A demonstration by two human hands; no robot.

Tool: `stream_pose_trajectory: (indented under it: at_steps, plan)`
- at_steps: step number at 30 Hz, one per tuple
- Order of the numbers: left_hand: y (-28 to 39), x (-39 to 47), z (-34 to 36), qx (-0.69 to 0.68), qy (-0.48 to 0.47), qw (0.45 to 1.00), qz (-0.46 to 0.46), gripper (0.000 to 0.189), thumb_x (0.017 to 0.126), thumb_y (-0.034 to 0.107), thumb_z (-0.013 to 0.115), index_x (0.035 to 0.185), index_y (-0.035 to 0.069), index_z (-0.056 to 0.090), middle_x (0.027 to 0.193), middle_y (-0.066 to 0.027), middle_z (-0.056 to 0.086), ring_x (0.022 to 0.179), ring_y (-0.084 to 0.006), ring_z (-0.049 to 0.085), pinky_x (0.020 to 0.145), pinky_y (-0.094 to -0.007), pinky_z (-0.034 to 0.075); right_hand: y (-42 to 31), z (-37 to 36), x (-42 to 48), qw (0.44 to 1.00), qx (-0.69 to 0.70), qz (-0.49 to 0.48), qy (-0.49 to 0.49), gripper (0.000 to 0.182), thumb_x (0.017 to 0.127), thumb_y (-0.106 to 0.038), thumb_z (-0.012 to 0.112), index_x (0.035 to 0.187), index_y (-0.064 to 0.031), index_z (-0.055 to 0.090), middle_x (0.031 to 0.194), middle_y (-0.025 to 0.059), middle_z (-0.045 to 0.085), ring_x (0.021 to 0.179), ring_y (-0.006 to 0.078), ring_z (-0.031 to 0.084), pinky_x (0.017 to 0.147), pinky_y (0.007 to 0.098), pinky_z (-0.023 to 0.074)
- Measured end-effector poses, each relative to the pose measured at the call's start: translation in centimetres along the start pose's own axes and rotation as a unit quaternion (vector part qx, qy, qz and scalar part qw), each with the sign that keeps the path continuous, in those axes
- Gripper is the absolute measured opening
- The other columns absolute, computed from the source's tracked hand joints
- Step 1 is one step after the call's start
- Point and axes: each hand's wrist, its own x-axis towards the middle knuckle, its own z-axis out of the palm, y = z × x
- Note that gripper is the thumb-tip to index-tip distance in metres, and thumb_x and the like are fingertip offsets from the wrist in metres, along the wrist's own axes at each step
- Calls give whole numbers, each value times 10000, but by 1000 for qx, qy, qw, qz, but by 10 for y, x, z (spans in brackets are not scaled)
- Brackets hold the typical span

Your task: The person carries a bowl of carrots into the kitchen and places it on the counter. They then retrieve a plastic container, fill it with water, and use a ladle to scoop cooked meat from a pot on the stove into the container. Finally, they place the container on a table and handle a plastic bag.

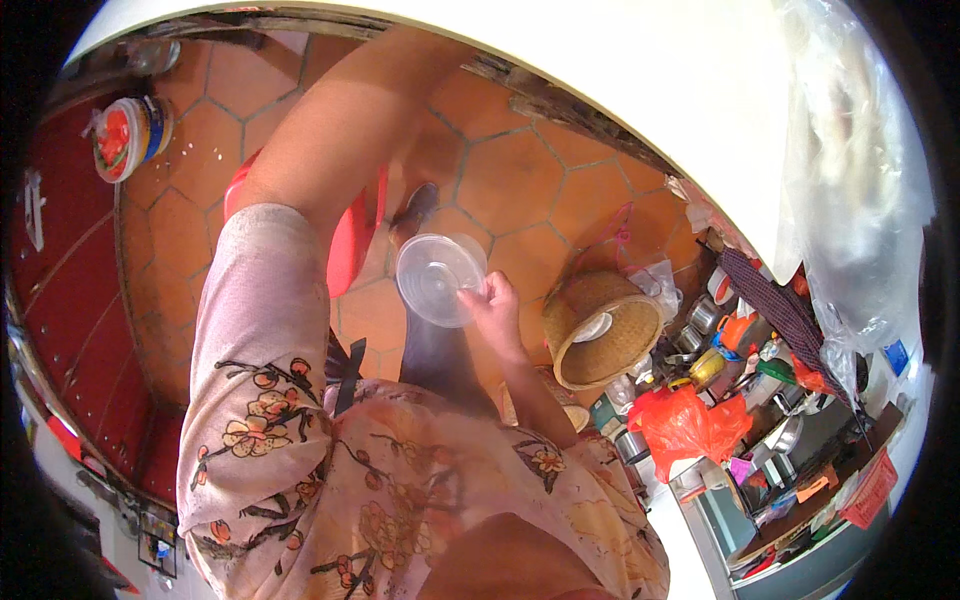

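Observation:
Pinched at its rim between the thumb and fingers of my right hand [495, 306] is a clear, round plastic container [436, 276]. Faint rings show in its base, and I see nothing inside it. The container hangs over the tiled floor, above my dark trouser leg [439, 360] and shoe [416, 208]. My left forearm [337, 127] reaches out to the top of the view. It passes behind the edge of a white panel [600, 67], which hides my left hand.
A red plastic stool [352, 251] stands under my left arm. To the right are a woven basket [600, 330], a red plastic bag [686, 424], a folded umbrella [772, 307] and cluttered kitchenware. A bucket [133, 142] stands at the left beside a dark red panel [75, 300].

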Motion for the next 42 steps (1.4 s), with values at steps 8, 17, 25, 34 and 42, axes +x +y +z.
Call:
stream_pose_trajectory:
  at_steps: [8, 17, 25, 34, 42]
  plan:
    - [0, -10, 10, 124, -10, 991, 50, 505, 867, 380, 503, 1216, 16, 488, 1185, -141, 522, 1091, -244, 501, 878, -362, 403, 10, -2, 5, 1000, 8, -24, 8, 351, 701, -18, 723, 654, -62, 378, 582, -22, 388, 545, 71, 369, 489, 244, 343]
    - [15, -17, 22, 222, -29, 968, 114, 484, 878, 348, 498, 1210, -5, 500, 1183, -147, 523, 1111, -240, 489, 920, -342, 380, 7, -7, 14, 997, -51, -54, 7, 348, 667, -53, 749, 657, -48, 402, 573, 1, 417, 537, 94, 393, 489, 272, 359]
    - [44, -106, -25, 166, -74, 966, 183, 466, 888, 320, 495, 1203, -23, 510, 1181, -152, 524, 1129, -235, 477, 957, -324, 361, -34, -22, 27, 980, 181, 24, -73, 261, 713, -31, 716, 692, -71, 459, 638, -15, 507, 563, 76, 479, 508, 247, 415]
    - [-15, -356, -105, -493, -89, 830, -247, 783, 809, 572, 518, 1387, 98, 285, 1389, -175, 335, 1257, -334, 351, 1006, -523, 316, -117, -15, -3, 910, 272, 20, -313, 138, 775, -66, 665, 794, -30, 534, 631, 45, 544, 520, 130, 526, 473, 246, 441]
    - [8, -462, -176, -555, -118, 821, -65, 918, 719, 562, 621, 1412, 115, 219, 1380, -221, 314, 1175, -371, 428, 885, -556, 432, -154, 65, -76, 864, 211, -7, -457, 113, 816, -94, 629, 803, -38, 532, 720, 75, 576, 595, 156, 563, 497, 262, 468]
